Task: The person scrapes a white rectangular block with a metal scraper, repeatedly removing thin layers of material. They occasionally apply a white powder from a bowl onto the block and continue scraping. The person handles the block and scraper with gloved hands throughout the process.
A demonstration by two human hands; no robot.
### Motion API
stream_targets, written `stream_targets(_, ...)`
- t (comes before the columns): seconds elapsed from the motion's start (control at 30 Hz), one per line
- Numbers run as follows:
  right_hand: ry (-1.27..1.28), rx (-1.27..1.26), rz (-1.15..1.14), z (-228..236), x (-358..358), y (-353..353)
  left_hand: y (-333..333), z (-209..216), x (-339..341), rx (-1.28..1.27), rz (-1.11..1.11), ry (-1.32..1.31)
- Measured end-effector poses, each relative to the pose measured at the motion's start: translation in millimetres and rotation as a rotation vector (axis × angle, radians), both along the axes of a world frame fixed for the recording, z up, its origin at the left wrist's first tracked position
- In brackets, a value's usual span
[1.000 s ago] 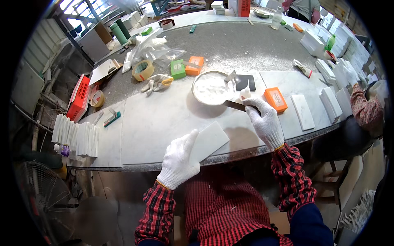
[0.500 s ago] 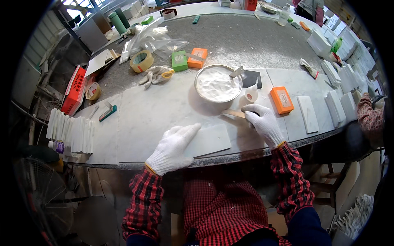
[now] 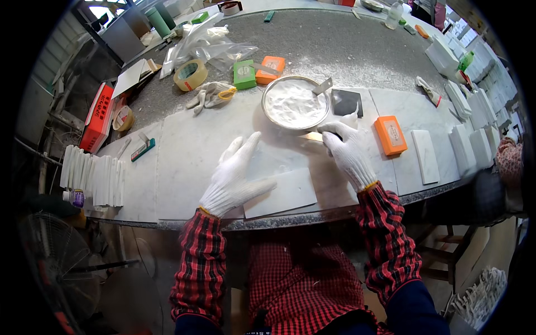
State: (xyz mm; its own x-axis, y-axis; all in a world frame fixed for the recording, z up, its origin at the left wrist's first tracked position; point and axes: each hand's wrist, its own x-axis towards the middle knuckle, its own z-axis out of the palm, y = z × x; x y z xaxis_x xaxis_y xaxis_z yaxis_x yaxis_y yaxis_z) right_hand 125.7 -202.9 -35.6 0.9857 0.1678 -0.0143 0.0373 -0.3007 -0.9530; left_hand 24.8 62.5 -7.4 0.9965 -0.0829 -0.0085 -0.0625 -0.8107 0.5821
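Observation:
My right hand [image 3: 349,156], in a white knit glove, grips a putty knife [image 3: 312,135]. Its flat blade points left, just below a metal bowl [image 3: 264,111] of white paste. A second scraper [image 3: 323,86] leans on the bowl's right rim. My left hand [image 3: 230,177], gloved too, is open with fingers spread and thumb stretched out. That thumb reaches over the left part of a white marble tile [image 3: 290,195] at the table's near edge; whether it touches cannot be made out. Behind my right hand, a small white container [image 3: 350,119] is partly hidden.
Right of my hand lie an orange box [image 3: 391,135] and a narrow white tile [image 3: 426,156]. A dark square pad [image 3: 347,103] sits beside the bowl. Leftward are spare gloves [image 3: 209,96], a tape roll [image 3: 190,75] and stacked tiles [image 3: 106,181]. Another person's sleeve [image 3: 509,153] shows far right.
My left hand has lifted off the tile's upper left, its fingers spreading apart. My right hand has moved slightly up and left with the putty knife, closer to the bowl.

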Motion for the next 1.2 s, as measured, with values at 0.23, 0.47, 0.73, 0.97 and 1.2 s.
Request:
stream_targets(0.23, 0.118, -0.049, -0.077, 0.3, -9.1, -12.2, -16.9, -15.1, 35.9, 0.135, 0.079, 0.086)
stream_targets(0.47, 0.175, -0.121, 0.043, -0.7, 7.7, 6.9, -24.7, -22.7, 43.1, 0.083, 0.032, 0.108)
stream_targets(0.73, -0.015, -0.24, 0.056, -32.0, 20.6, 11.8, -29.0, -24.4, 45.4, 0.021, -0.044, 0.108)
stream_targets(0.97, 0.151, -0.029, -0.004, -6.8, -3.1, -2.1, -16.9, -21.6, 19.2, 0.009, 0.004, -0.056)
stream_targets(1.2, 0.216, -0.007, 0.034, 8.0, -37.8, -31.3, -13.5, -33.6, -55.5, -0.039, -0.004, -0.182)
